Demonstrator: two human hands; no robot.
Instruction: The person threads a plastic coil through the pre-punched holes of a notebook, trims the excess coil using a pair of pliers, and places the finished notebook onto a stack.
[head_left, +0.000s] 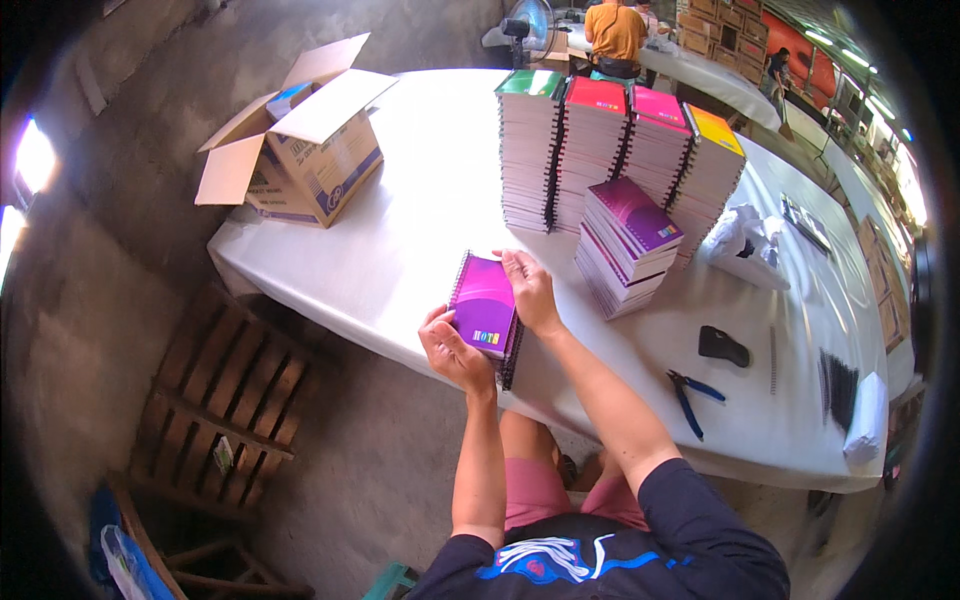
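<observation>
Both hands hold a small pile of purple spiral notebooks (483, 297) over the table's near edge. The top cover faces up with its coil along the left side. Another black coil shows at the lower right, so more than one notebook seems to be in the pile. My left hand (458, 352) grips the near left corner. My right hand (530, 290) closes round the far right side, thumb on the cover. Just right of my hands stands a stack of purple-covered pads (628, 245). Behind it rise tall notebook stacks with green (530, 150), red (592, 150), pink (656, 150) and yellow (712, 160) covers.
A white-covered table (420, 180) bears an open cardboard box (318, 165) at the far left. On the right lie blue-handled pliers (690, 400), a black flat object (723, 346), loose black coils (838, 388) and a white plastic bundle (745, 245). A wooden pallet (225, 400) lies below left.
</observation>
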